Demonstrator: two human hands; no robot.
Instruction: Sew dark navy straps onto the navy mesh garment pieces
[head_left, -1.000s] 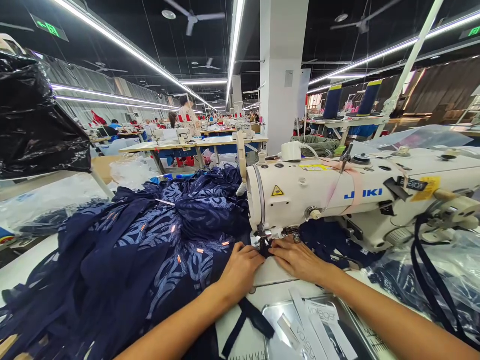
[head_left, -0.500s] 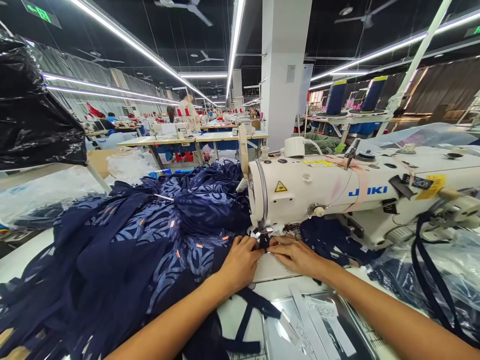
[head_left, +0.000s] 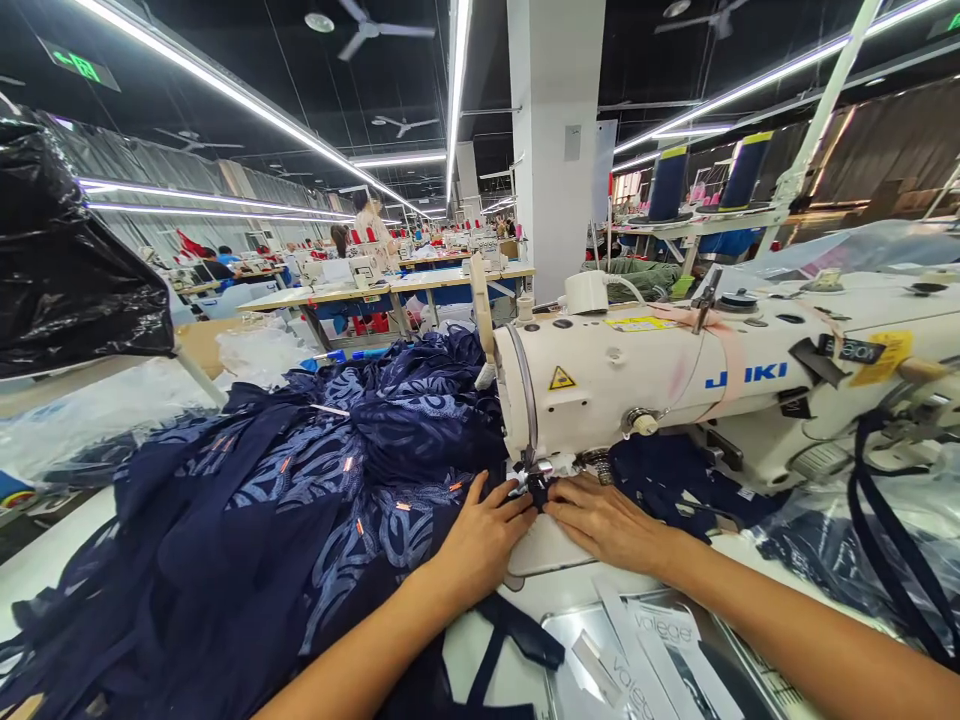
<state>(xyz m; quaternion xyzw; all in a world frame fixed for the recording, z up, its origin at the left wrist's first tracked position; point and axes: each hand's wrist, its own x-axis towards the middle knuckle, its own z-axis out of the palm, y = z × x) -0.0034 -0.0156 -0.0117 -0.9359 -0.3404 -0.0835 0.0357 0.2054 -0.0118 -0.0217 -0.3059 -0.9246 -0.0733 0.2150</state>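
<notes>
My left hand (head_left: 484, 540) is at the needle area of a white sewing machine (head_left: 600, 380), its fingertips pressing a small dark navy fabric piece (head_left: 538, 494) beside the presser foot (head_left: 536, 470). From the other side my right hand (head_left: 611, 522) holds the same piece, fingers bent together at its edge. How far the fabric reaches under the foot is hidden by the fingers. A large heap of navy garments with patterned lace (head_left: 300, 500) lies to the left, against my left forearm. A navy strap (head_left: 517, 630) hangs out below my left wrist.
White printed label strips (head_left: 660, 640) lie on a metal plate (head_left: 566, 690) in front. More navy pieces (head_left: 667, 480) sit under the machine arm, and a clear plastic bag (head_left: 817, 540) is at right. Thread cones (head_left: 669, 185) stand behind; a black plastic bag (head_left: 75, 250) hangs left.
The view has shifted slightly. My left fingers have spread a little toward the presser foot, and my right fingers have bent closer over the fabric. Both hands stay by the needle.
</notes>
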